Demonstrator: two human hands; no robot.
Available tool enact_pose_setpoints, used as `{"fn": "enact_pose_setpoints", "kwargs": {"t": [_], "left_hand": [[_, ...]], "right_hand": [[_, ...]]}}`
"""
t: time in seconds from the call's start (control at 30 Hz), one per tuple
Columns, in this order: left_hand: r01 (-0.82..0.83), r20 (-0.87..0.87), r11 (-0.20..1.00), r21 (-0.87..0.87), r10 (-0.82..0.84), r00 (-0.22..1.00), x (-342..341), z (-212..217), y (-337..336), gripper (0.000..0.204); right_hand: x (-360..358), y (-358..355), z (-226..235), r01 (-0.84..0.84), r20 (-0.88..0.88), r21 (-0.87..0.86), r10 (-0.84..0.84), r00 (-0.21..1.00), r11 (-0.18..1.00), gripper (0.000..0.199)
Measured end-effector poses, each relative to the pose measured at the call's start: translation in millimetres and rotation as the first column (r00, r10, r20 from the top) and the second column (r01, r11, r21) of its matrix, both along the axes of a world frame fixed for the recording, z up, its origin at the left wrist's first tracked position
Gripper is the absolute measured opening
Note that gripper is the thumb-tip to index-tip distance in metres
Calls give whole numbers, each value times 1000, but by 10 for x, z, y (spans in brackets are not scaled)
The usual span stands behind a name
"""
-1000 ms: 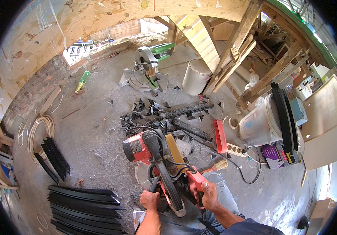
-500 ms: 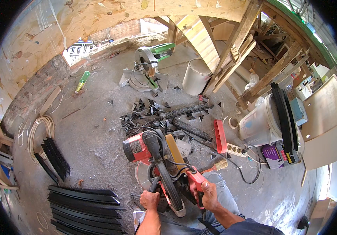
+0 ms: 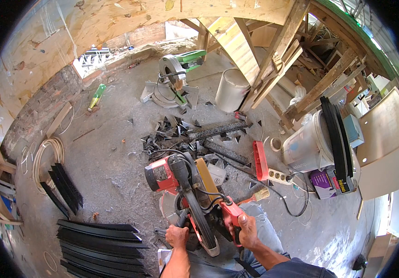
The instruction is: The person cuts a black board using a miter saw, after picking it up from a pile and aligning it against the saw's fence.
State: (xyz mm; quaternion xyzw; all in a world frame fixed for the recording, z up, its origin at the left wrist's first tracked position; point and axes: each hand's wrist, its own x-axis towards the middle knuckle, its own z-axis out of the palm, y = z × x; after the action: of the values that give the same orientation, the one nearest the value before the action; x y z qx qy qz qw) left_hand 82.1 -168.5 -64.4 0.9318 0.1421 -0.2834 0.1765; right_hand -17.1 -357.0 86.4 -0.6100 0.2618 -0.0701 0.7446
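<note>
A red and black miter saw [image 3: 194,199] stands on the floor right in front of me. My right hand [image 3: 246,230] is wrapped round its red handle, the thumb lying on top. At the left side of the saw's base my left hand [image 3: 177,236] is closed, knuckles up. A dark grey piece sticks out beyond its fingers, but what it grips is mostly hidden. The saw's blade guard [image 3: 199,217] lies between my two hands. Left of my left hand, several long black strips [image 3: 100,248] are laid side by side.
Small black offcuts [image 3: 167,132] lie heaped behind the saw. Farther back are a green miter saw [image 3: 171,78] and a white drum [image 3: 233,90]. To the right are a power strip [image 3: 278,176], a brush [image 3: 260,194] and a white bucket [image 3: 306,146]. A coiled hose [image 3: 37,162] lies left.
</note>
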Motion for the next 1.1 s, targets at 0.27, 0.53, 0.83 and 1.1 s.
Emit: {"fn": "enact_pose_setpoints", "kwargs": {"t": [0.27, 0.53, 0.83, 1.1], "left_hand": [[3, -4, 1000, -15, -3, 1000, -3, 4, -7, 44], [-17, 27, 1000, 5, 17, 999, -11, -15, -9, 41], [-14, 33, 1000, 10, 14, 999, -30, -107, 8, 42], [-16, 31, 1000, 13, 16, 999, -22, -75, -3, 42]], "right_hand": [[-7, -1, -16, 12, -10, 7, -12, 1000, 1000, 67], [-9, 1, -36, 12, 6, 3, -12, 1000, 1000, 67], [-4, 10, -30, 19, 15, 5, -19, 1000, 1000, 66], [-13, 0, -40, 8, 15, -23, -8, 1000, 1000, 66]]}}
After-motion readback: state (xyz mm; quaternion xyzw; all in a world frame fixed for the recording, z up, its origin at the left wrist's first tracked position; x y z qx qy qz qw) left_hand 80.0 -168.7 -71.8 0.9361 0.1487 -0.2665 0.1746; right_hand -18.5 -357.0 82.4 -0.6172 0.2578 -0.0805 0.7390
